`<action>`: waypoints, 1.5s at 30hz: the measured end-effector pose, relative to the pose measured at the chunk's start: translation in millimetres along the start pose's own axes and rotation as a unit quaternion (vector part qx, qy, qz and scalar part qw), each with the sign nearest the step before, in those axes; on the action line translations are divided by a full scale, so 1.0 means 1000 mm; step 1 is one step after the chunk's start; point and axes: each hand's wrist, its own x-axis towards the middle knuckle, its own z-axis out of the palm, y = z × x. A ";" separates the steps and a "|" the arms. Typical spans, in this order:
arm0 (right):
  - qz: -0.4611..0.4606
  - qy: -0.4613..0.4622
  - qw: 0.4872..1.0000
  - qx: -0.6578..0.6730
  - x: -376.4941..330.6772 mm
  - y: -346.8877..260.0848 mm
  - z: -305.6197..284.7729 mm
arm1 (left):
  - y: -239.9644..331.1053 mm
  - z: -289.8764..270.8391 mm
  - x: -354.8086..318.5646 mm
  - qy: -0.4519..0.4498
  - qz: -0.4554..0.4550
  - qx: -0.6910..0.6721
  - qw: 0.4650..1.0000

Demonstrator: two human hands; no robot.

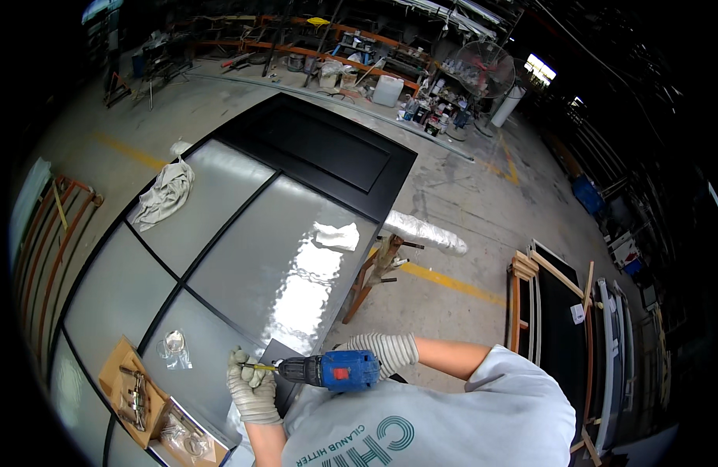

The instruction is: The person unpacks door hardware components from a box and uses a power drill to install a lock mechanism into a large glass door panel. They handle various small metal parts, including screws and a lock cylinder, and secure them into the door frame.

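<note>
A blue and black cordless drill [339, 370] lies level in front of my body with its chuck toward the left. My right hand [388, 352], in a striped knit glove, is closed round it; the fingers and the grip are partly hidden behind the drill body. From the chuck sticks a thin yellowish drill bit [263, 366]. My left hand [251, 389], gloved alike, has its fingers pinched at the tip of that bit. Both hands are above the near edge of a black-framed door with grey glass panes [250, 226].
On the glass are an open cardboard box with metal fittings [133, 397], a second box of small bagged parts [189, 445], a clear bag [174, 349], a crumpled cloth [168, 194] and a white cloth [337, 236]. A wooden rack [522, 300] stands at right, a fan [483, 70] behind.
</note>
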 end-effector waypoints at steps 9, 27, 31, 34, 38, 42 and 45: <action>0.187 0.096 0.953 0.216 -0.033 0.049 0.030 | -0.005 0.003 -0.008 -0.097 0.016 -0.002 0.995; 0.130 0.046 0.987 0.086 -0.037 0.063 0.025 | -0.019 -0.001 -0.012 0.021 0.170 0.201 0.964; 0.135 0.049 0.979 0.146 -0.034 0.057 0.026 | -0.020 -0.004 -0.009 0.007 0.194 0.220 0.956; 0.139 0.107 0.958 0.227 -0.029 0.048 0.028 | -0.023 0.004 -0.010 0.010 0.217 0.232 0.948; 0.231 0.145 0.885 0.378 -0.032 0.062 0.032 | -0.023 -0.001 -0.003 -0.013 0.214 0.214 0.953; 0.184 0.081 0.946 0.255 -0.032 0.061 0.029 | -0.021 -0.003 -0.003 -0.007 0.201 0.209 0.957; 0.260 0.132 0.891 0.349 -0.033 0.076 0.036 | -0.021 -0.005 0.000 -0.001 0.201 0.204 0.958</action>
